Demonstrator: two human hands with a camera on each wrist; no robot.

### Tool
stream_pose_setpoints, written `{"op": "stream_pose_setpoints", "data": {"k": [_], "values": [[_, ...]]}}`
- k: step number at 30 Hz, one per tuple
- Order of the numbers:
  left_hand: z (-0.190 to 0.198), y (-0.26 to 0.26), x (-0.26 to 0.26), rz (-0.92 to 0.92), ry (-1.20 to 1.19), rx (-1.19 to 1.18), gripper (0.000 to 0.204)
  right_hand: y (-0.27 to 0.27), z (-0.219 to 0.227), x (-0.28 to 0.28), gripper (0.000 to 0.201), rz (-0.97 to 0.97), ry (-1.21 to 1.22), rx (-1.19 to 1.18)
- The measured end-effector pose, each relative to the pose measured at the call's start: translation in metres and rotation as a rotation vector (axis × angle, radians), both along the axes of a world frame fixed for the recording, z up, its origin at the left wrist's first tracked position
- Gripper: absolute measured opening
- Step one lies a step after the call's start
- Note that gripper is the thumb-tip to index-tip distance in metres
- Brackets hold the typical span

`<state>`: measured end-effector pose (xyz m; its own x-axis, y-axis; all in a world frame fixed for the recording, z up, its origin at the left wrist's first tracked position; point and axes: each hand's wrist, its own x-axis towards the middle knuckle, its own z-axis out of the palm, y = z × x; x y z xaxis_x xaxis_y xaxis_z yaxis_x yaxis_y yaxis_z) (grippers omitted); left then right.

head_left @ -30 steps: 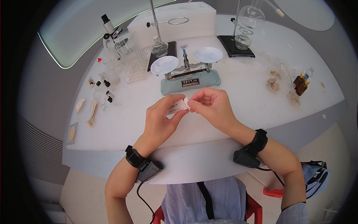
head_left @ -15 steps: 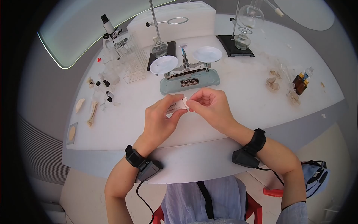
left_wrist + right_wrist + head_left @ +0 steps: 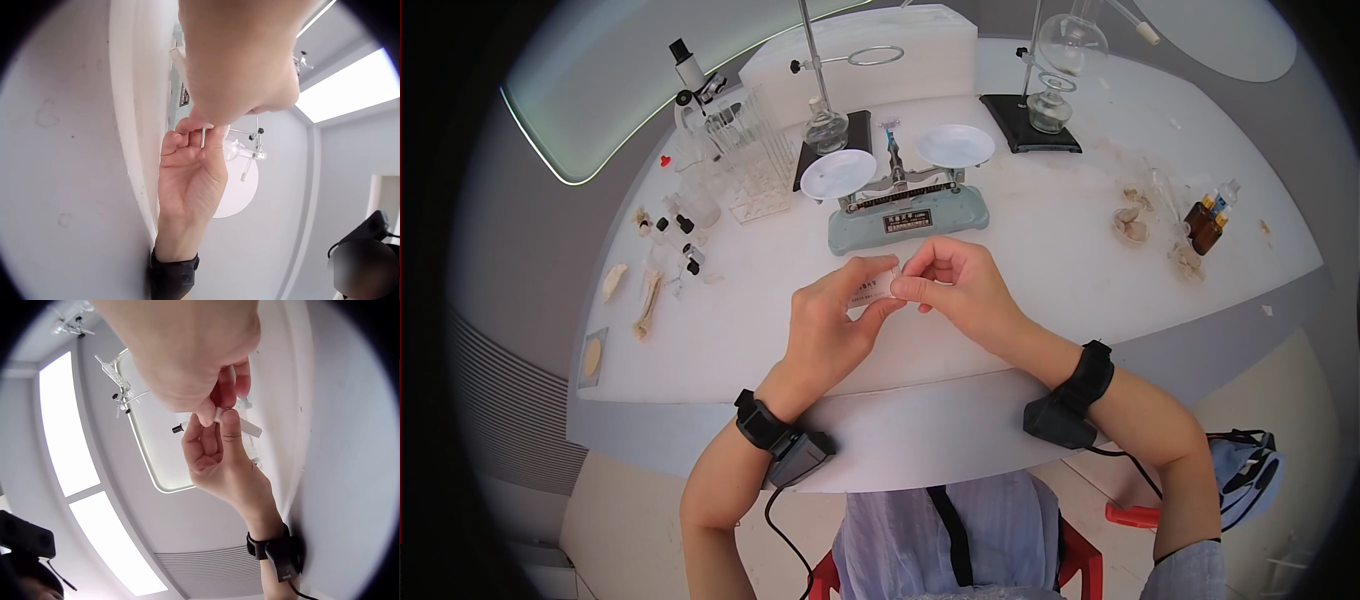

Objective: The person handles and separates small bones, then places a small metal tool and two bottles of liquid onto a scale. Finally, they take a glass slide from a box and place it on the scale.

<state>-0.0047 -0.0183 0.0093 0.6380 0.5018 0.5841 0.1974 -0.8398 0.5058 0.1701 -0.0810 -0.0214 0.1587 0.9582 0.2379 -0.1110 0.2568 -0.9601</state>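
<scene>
A small white box [image 3: 868,291] with dark printed lettering is held up in front of the balance. My left hand [image 3: 830,315] grips it between thumb and fingers, one printed face toward the head camera. At the box's right end, my right hand [image 3: 960,290] pinches with thumb and forefinger, covering that end; its other fingers curl loosely. From the left wrist, a thin white edge of the box [image 3: 203,137] shows at the right hand's fingertips. In the right wrist view, the far end of the box [image 3: 251,429] sticks out past the left thumb.
Beyond the hands stands a teal balance [image 3: 910,220] with two white pans. Dropper bottles [image 3: 685,225] and a test tube rack [image 3: 760,205] are at left, brown bottles [image 3: 1206,225] at right. Behind are two ring stands with glass burners [image 3: 827,130].
The right thumb has shifted left over the box's end, and the white end piece seen earlier is now mostly covered. The left hand keeps its grip nearly in place.
</scene>
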Motion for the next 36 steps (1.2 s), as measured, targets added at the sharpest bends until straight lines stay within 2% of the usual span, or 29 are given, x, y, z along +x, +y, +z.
{"op": "stream_pose_setpoints", "data": {"k": [3,6,9,11,15,18,20,21,23,24,26,29,30,34,36], "values": [[0.001,-0.002,0.0,-0.003,0.012,-0.077,0.033,0.0,0.0,0.001,0.016,0.017,-0.013,-0.002],[0.0,0.0,-0.002,-0.025,0.013,-0.035,0.033,-0.001,0.005,-0.001,0.017,0.004,-0.107,0.014],[0.005,-0.002,-0.004,0.073,-0.048,-0.035,0.031,-0.006,0.015,-0.006,0.022,0.017,-0.073,-0.019],[0.002,0.005,-0.004,0.112,-0.14,-0.032,0.029,-0.009,0.018,-0.01,0.029,-0.069,-0.135,0.065],[0.003,0.018,-0.008,0.159,-0.209,-0.054,0.024,-0.01,0.015,-0.009,0.034,0.008,-0.312,0.021],[0.008,0.03,-0.016,0.219,-0.131,0.032,0.022,-0.004,0.009,-0.005,0.032,0.034,-0.291,-0.014],[0.011,0.039,-0.023,0.371,0.045,0.196,0.02,-0.005,0.008,-0.004,0.03,0.023,-0.285,-0.055],[0.013,0.045,-0.027,0.381,0.041,0.198,0.02,-0.004,0.007,-0.003,0.03,0.032,-0.29,-0.051],[0.015,0.059,-0.037,0.602,0.143,0.249,0.02,-0.003,0.005,-0.002,0.028,0.046,-0.278,-0.054],[0.014,0.068,-0.045,0.613,0.137,0.254,0.02,-0.003,0.007,-0.003,0.028,0.053,-0.284,-0.046],[0.01,0.085,-0.063,0.799,0.336,0.233,0.021,-0.005,0.009,-0.004,0.026,0.038,-0.276,-0.067],[0.002,0.104,-0.085,0.807,0.389,0.232,0.022,-0.003,0.006,-0.002,0.024,0.058,-0.267,-0.062],[-0.005,0.112,-0.089,0.826,0.374,0.248,0.017,-0.003,0.005,-0.002,0.024,0.058,-0.269,-0.056],[-0.003,0.095,-0.096,0.886,0.323,0.265,0.016,0.0,0.004,0.0,0.021,0.056,-0.264,-0.05],[0.009,0.073,-0.103,0.858,0.429,0.256,0.023,-0.001,0.001,0.0,0.02,0.054,-0.257,-0.053]]}}
